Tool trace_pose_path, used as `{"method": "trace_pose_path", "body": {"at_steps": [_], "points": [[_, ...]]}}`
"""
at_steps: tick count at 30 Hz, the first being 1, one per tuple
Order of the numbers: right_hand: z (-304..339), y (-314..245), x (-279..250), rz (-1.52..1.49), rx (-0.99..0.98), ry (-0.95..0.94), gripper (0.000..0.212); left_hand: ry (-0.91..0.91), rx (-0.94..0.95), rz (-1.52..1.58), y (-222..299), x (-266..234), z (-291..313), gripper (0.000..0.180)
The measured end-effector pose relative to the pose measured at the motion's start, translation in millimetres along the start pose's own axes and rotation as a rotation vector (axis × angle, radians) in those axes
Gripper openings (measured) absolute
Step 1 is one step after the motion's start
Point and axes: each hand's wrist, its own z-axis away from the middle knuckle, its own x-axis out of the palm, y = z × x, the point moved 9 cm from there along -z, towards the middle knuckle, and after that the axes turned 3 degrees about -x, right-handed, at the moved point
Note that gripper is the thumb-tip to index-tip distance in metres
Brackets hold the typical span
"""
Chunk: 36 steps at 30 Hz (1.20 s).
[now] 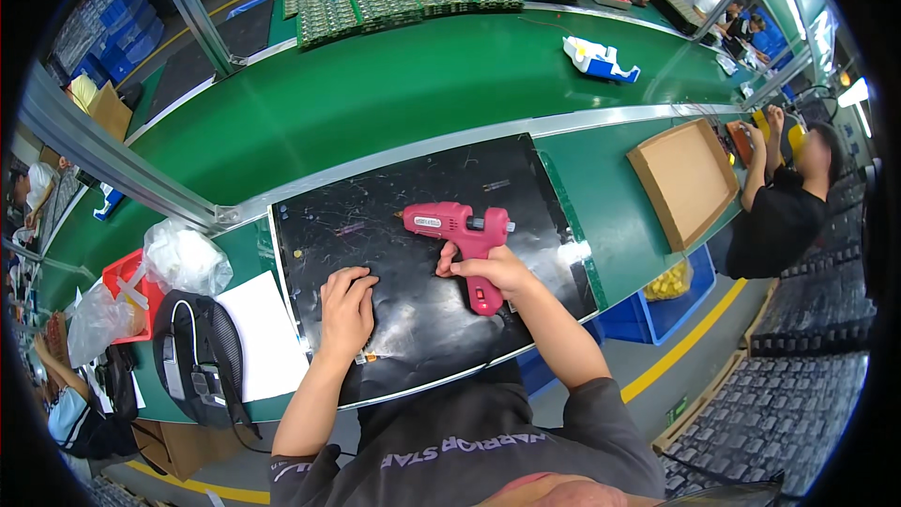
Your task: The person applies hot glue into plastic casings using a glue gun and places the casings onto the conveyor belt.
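Note:
A pink hot glue gun is in my right hand, my fingers wrapped round its handle and trigger. Its nozzle points left, over a black work mat with strings of dried glue on it. My left hand lies palm down on the mat, left of the glue gun, its fingers stretched out and holding nothing. A few tiny pale bits lie on the mat close to my left wrist.
Beyond the mat runs a green conveyor belt carrying stacked circuit boards and a white-and-blue part. To the left are a black bag, white paper and a red bin. A cardboard tray sits right, near a co-worker.

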Motion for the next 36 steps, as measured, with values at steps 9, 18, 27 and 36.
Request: {"method": "trace_pose_path", "body": {"at_steps": [9, 18, 27, 36], "points": [[-0.4, 1.3, 0.2, -0.008, -0.005, -0.013, 0.025, -0.009, -0.031, 0.04, -5.9, 3.1, 3.0, 0.018], [0.7, 0.1, 0.8, -0.004, -0.003, -0.017, 0.025, 0.024, -0.043, -0.007, -3.2, -0.5, 2.0, 0.019], [1.0, -1.4, 2.3, 0.012, -0.001, -0.031, 0.025, 0.012, -0.007, 0.018, -1.3, -0.2, -0.1, 0.02], [2.1, -2.3, 2.4, 0.012, 0.001, -0.019, 0.025, -0.014, -0.021, 0.058, -6.4, 5.0, 2.2, 0.02]]}}
